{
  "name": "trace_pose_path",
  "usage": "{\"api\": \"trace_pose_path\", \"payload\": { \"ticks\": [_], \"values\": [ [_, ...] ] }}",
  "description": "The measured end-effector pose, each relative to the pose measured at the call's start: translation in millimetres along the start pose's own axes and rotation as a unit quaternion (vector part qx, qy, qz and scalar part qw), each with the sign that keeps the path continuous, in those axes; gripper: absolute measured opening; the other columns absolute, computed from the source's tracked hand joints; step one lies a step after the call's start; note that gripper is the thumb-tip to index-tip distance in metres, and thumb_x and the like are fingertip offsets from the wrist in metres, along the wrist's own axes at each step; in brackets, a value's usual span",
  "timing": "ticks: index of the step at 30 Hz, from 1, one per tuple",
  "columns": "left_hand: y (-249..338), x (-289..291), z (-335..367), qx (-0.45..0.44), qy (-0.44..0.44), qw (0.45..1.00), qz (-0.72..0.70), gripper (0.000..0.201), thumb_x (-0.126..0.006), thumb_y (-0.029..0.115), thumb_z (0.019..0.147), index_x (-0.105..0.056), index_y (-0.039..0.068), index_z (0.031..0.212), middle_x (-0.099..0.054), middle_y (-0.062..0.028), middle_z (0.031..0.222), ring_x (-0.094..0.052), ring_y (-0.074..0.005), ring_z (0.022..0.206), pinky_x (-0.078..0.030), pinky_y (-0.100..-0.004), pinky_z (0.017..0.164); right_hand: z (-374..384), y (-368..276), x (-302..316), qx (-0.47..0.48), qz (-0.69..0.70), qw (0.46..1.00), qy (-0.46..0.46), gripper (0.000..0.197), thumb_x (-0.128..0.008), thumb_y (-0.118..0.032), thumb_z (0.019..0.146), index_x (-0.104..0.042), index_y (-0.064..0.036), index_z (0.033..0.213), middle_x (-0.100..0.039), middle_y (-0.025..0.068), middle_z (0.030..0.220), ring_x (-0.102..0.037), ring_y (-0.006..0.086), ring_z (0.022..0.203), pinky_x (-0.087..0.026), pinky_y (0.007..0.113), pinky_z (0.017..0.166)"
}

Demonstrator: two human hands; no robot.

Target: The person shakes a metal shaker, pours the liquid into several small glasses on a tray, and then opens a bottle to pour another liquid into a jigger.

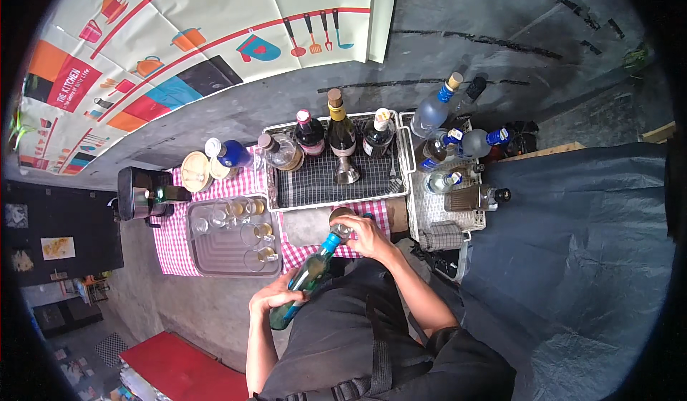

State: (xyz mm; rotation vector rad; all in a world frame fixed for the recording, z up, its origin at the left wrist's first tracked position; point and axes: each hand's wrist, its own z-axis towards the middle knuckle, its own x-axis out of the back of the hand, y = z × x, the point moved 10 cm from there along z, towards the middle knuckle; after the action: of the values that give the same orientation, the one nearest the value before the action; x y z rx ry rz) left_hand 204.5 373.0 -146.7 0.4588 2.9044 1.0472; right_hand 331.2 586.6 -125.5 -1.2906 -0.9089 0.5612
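Observation:
My left hand [273, 296] is wrapped round the body of a green glass bottle [308, 276] with a blue neck. The bottle tilts, its neck pointing up and right, away from my body. At its mouth, my right hand [368, 236] has its fingers closed on a small clear glass [341, 230]. The bottle's neck meets or nearly meets this glass; I cannot tell whether liquid flows. Behind them lies a pale board [306, 228] on a pink checked cloth [172, 247].
A grey tray [225, 267] at left carries several small glasses, some with amber liquid. Beyond the board stands a white wire basket [336, 204] with bottles and a metal jigger [347, 172]. More bottles fill another white basket [469, 222] at right. A black appliance [136, 193] stands far left.

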Motion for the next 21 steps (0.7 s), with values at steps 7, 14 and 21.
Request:
{"api": "trace_pose_path", "payload": {
  "ticks": [7,14,21],
  "values": [
    [3.7,-2.7,-1.1,0.013,-0.015,1.000,0.007,0.100,-0.079,0.044,0.068,-0.040,-0.003,0.147,-0.061,-0.0251,0.132,-0.057,-0.0336,0.125,-0.043,-0.0409,0.106,-1.0,0.0,0.1,-0.013,0.003,1.000,-0.007,0.058,-0.056,0.014,0.066,-0.064,-0.0010,0.121,-0.068,0.0193,0.120,-0.064,0.0379,0.116,-0.051,0.044,0.103],
    [-8.4,-1.8,2.4,-0.010,-0.008,1.000,-0.003,0.103,-0.080,0.047,0.068,-0.039,-0.003,0.148,-0.058,-0.0254,0.135,-0.055,-0.0336,0.128,-0.041,-0.0399,0.109,-1.2,3.6,-1.0,-0.013,0.005,1.000,-0.004,0.058,-0.058,0.014,0.065,-0.065,-0.0012,0.121,-0.069,0.0186,0.119,-0.065,0.0365,0.116,-0.052,0.043,0.102],
    [-9.2,-2.3,0.7,0.022,-0.005,1.000,0.003,0.103,-0.079,0.042,0.067,-0.037,-0.002,0.150,-0.056,-0.0263,0.139,-0.055,-0.0333,0.129,-0.042,-0.0403,0.109,-0.9,4.2,-1.1,-0.015,0.015,1.000,-0.006,0.057,-0.061,0.013,0.065,-0.064,-0.0012,0.121,-0.069,0.0180,0.118,-0.067,0.0356,0.114,-0.053,0.041,0.099]
  ]
}}
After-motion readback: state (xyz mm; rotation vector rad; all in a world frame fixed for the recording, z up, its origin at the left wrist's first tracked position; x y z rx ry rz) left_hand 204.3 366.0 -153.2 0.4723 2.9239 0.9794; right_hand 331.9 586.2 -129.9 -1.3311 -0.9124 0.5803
